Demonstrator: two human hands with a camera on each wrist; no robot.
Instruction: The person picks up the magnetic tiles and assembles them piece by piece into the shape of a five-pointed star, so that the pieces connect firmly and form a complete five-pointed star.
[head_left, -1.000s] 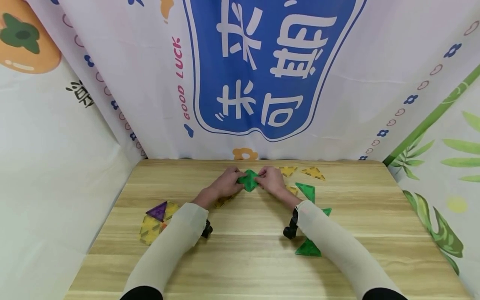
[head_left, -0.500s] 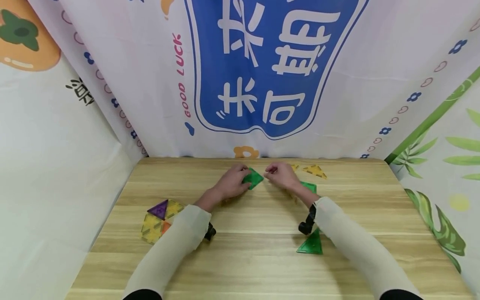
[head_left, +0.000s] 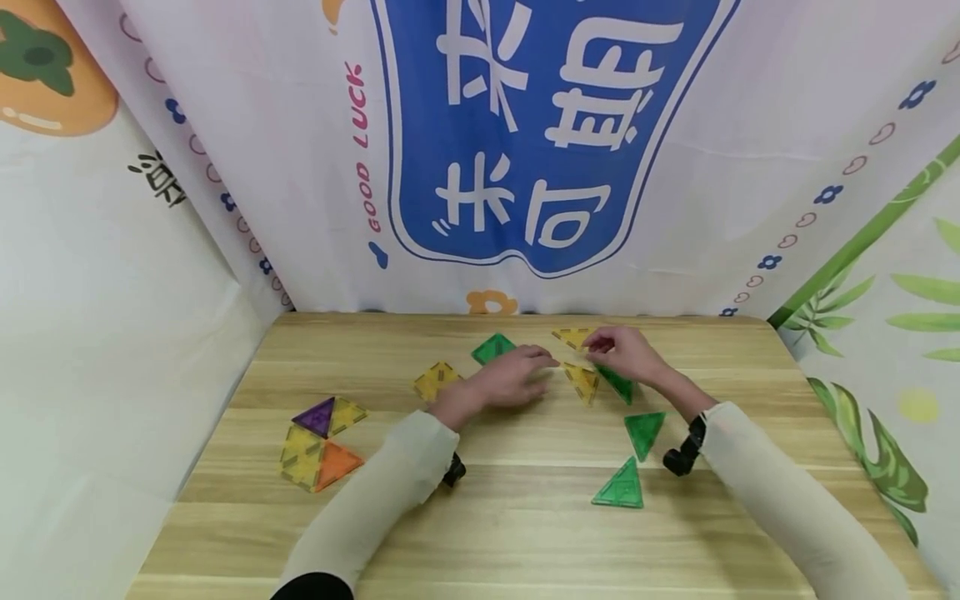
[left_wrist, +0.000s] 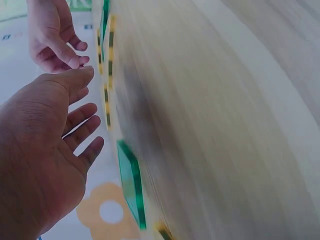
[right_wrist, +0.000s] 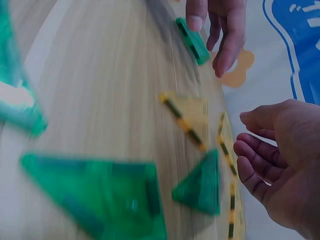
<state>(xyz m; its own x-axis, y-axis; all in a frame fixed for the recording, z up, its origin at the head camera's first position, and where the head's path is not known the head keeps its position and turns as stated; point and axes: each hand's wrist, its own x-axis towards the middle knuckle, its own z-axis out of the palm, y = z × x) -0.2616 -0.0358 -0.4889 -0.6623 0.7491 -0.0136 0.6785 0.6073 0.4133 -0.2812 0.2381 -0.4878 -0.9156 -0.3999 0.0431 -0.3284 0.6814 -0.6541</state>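
My left hand [head_left: 512, 377] hangs above the table with fingers spread, holding nothing. Just behind it lies a green piece [head_left: 493, 347], and a yellow piece [head_left: 435, 382] is beside its wrist. My right hand [head_left: 628, 353] hovers empty, its fingertips close to a yellow triangle [head_left: 572, 337]; a second yellow triangle [head_left: 582, 382] lies between the hands. Partly under the right hand is a green triangle [head_left: 618, 386]. In the right wrist view, the right thumb and fingers [right_wrist: 260, 155] are loosely bent with a gap between them. The left fingers are apart in the left wrist view.
At the table's left lies a cluster with a purple triangle [head_left: 315, 416], an orange triangle [head_left: 337, 463] and yellow pieces [head_left: 301, 457]. Two more green triangles [head_left: 643, 433] lie nearer the front right. A printed curtain [head_left: 330, 275] hangs behind the table [head_left: 480, 533].
The left hand has let go of the green piece and moved right, towards the yellow triangles. The right hand has also moved right, away from the green piece, uncovering the yellow triangles.
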